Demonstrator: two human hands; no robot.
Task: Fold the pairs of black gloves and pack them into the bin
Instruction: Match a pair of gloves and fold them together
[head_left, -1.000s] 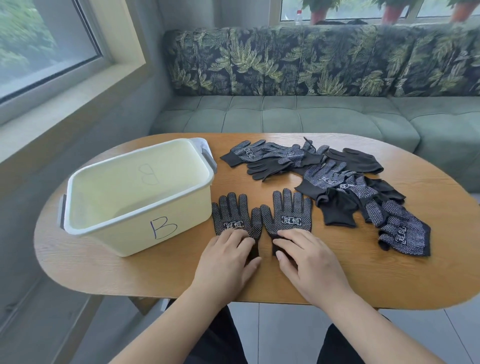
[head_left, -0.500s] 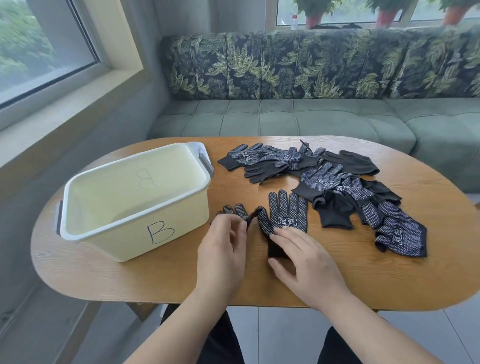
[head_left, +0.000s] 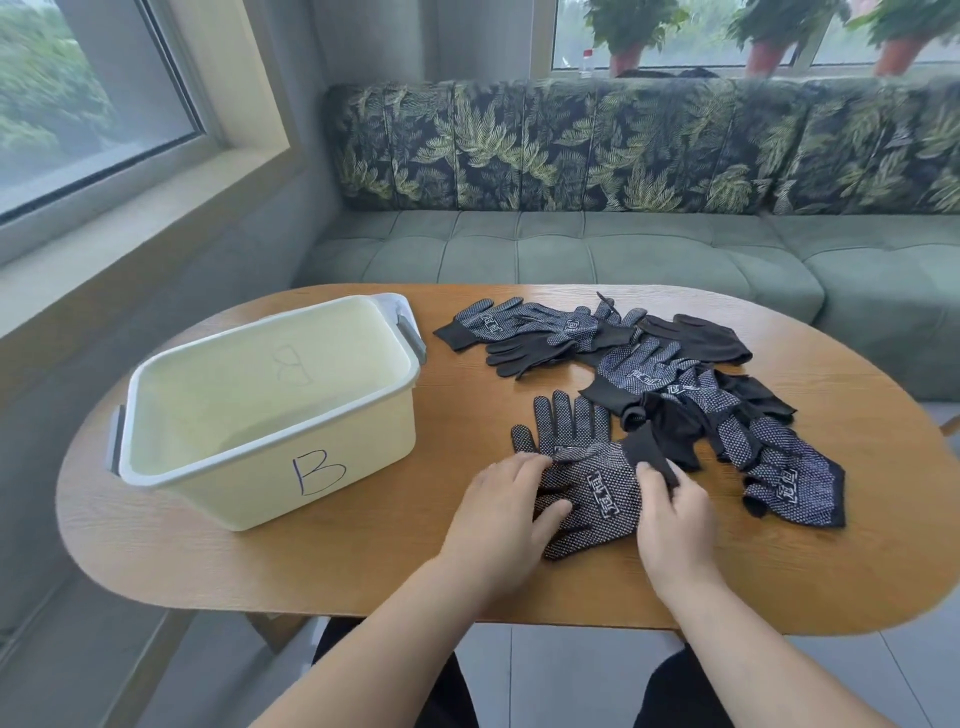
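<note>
Two black gloves with white dots lie stacked at the table's near middle. The lower glove (head_left: 569, 421) points its fingers away from me. The upper glove (head_left: 597, 499) lies slanted across it, logo up, cuff toward the far right. My left hand (head_left: 498, 514) pinches the upper glove at its finger end. My right hand (head_left: 675, 525) holds it at the cuff side. The pale yellow bin (head_left: 234, 488), marked B, stands to the left with nothing inside.
A loose pile of several more black gloves (head_left: 675, 384) lies just behind and to the right of my hands. The wooden table (head_left: 363, 561) is oval, its near edge close to my body. A green sofa (head_left: 571, 254) runs behind it.
The two gloves lay side by side under my flat hands. My left hand lifted the left glove and turned it over onto the right one, and both hands now hold it there.
</note>
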